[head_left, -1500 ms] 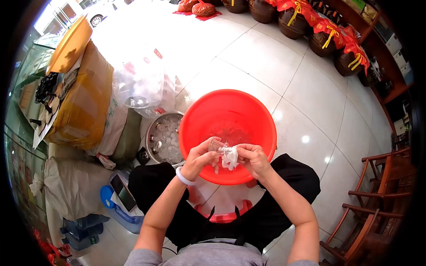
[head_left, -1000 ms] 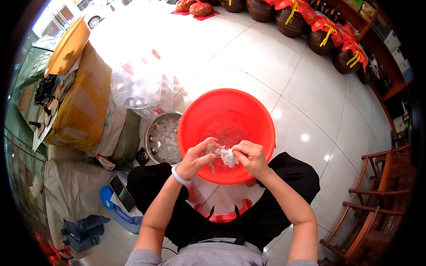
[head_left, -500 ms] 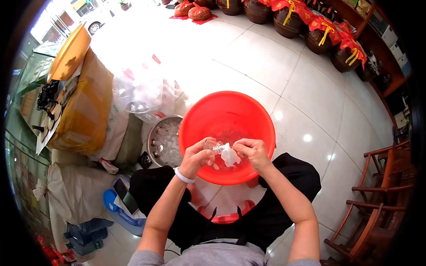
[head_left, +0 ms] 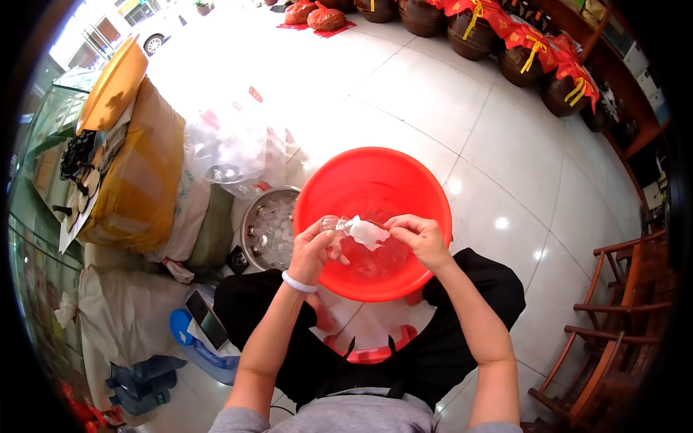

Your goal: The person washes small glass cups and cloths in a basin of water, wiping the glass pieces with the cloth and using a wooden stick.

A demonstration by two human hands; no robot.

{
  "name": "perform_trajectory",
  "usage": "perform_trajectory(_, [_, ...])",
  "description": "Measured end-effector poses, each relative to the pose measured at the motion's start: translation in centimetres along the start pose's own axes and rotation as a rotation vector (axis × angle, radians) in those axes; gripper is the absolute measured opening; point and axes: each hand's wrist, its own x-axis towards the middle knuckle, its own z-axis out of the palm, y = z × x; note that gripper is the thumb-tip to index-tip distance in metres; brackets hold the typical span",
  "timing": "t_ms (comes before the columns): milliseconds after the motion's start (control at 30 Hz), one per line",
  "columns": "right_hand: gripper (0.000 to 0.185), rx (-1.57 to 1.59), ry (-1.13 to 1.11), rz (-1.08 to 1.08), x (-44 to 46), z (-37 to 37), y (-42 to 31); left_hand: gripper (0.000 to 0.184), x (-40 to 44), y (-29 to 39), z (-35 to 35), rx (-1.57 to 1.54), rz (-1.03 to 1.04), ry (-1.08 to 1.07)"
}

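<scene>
Glossy tiled floor (head_left: 404, 83); above a round red plastic tub (head_left: 372, 173), left hand (head_left: 312, 254) grips a small clear vessel (head_left: 332, 224), right hand (head_left: 426, 239) pinches limp white material (head_left: 369, 233).

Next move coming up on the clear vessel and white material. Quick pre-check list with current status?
1. Left hand has the clear vessel: ok, fingers around it.
2. Right hand has the white material: cannot tell; fingertips are at its edge, but the pinch is unclear.
3. White material apart from the vessel: not ok, it sits at the vessel's end.
4. Vessel over the red tub: ok.
5. Phone away from the tub: ok, beyond the person's left knee.
</scene>
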Motion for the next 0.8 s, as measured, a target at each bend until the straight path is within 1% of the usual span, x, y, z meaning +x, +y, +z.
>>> perform_trajectory(33, [0.010, 0.003, 0.018, -0.044, 0.0, -0.3, -0.1, 0.030, 0.1, 0.0, 0.0, 0.011, 0.008, 0.015])
perform_trajectory(67, [0.010, -0.002, 0.017, -0.041, 0.0, -0.2, -0.4, 0.030, 0.2, -0.1, 0.0, 0.022, 0.015, 0.028])
perform_trajectory(133, [0.010, 0.236, -0.008, -0.139, -0.1, 0.7, -1.2, 0.031, 0.4, -0.4, 0.2, 0.037, 0.001, 0.031])
perform_trajectory(167, [0.010, 0.235, -0.004, -0.134, 0.1, 1.3, -0.7, 0.031, 0.4, -0.6, 0.3, 0.056, -0.013, 0.034])
perform_trajectory(233, [0.010, 0.116, -0.096, -0.219, 0.5, 2.3, 0.6, 0.031, 0.5, -0.7, 1.0, 0.065, -0.023, 0.028])
perform_trajectory(267, [0.010, 0.120, -0.091, -0.218, 0.5, 2.2, 0.7, 0.032, 0.5, -0.7, 1.2, 0.077, -0.025, 0.025])
perform_trajectory(333, [0.011, -0.069, -0.079, -0.029, 0.5, 1.9, 0.3, 0.034, 0.8, -1.2, 0.5, 0.118, 0.002, 0.006])
perform_trajectory(367, [0.011, -0.197, -0.027, -0.174, 0.5, 1.7, 0.6, 0.037, 0.9, -1.4, 0.3, 0.153, 0.031, -0.013])
perform_trajectory(400, [0.011, -0.197, -0.029, -0.172, 0.6, 1.3, 1.1, 0.037, 0.9, -1.4, 0.2, 0.152, 0.030, -0.011])
perform_trajectory(467, [0.009, -0.217, 0.118, -0.215, 0.7, 0.4, 2.0, 0.035, 1.1, -1.1, 0.1, 0.233, 0.051, 0.061])
perform_trajectory(500, [0.008, -0.147, 0.153, -0.157, 0.7, -0.3, 1.9, 0.035, 1.1, -1.0, -0.2, 0.232, 0.049, 0.062])
perform_trajectory(533, [0.008, -0.136, 0.169, -0.218, 0.7, -0.7, 1.6, 0.036, 1.1, -0.7, -0.6, 0.239, 0.058, 0.067])
perform_trajectory(600, [0.008, 0.008, 0.124, -0.025, 0.1, -1.1, 0.7, 0.036, 1.1, -0.6, -0.8, 0.244, 0.071, 0.074])
perform_trajectory(733, [0.010, -0.016, 0.123, -0.019, 0.4, -0.6, 1.4, 0.037, 0.8, -0.7, -0.2, 0.212, 0.080, 0.042])
perform_trajectory(800, [0.010, -0.011, 0.207, -0.033, 0.6, -0.5, 1.7, 0.038, 0.8, -0.7, -0.2, 0.210, 0.089, 0.043])
